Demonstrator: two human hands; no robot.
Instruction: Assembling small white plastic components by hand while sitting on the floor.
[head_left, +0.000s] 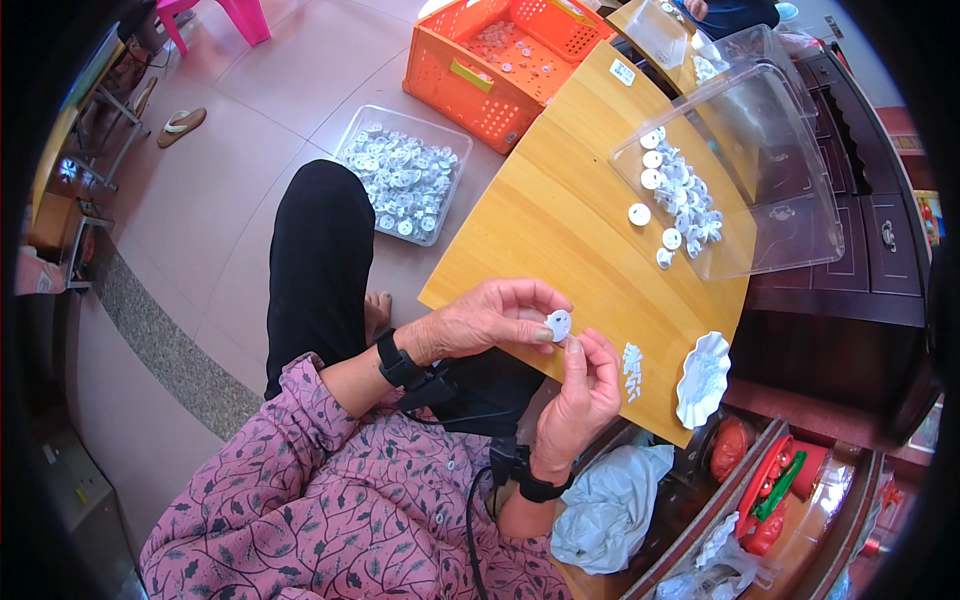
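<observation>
My left hand (487, 318) pinches a round white plastic disc (559, 322) with small holes in its face, held just above the table's near edge. Thumb and fingertips of my right hand (580, 395) are pressed together at the disc's lower edge; whatever small part they hold is hidden. To the right of that hand, tiny white plastic pieces (632, 370) lie in a small heap. Beyond them sits a white scalloped dish (687, 414) containing small translucent bits. More white discs (684, 196) are piled farther up the table, some with prongs showing.
A clear plastic bin (800, 225) lies tipped around the pile on the wooden table (530, 210). On the floor stand a clear box (462, 160) full of discs and an orange crate (440, 85). Below right, an open drawer holds a white plastic bag (612, 505) and red items.
</observation>
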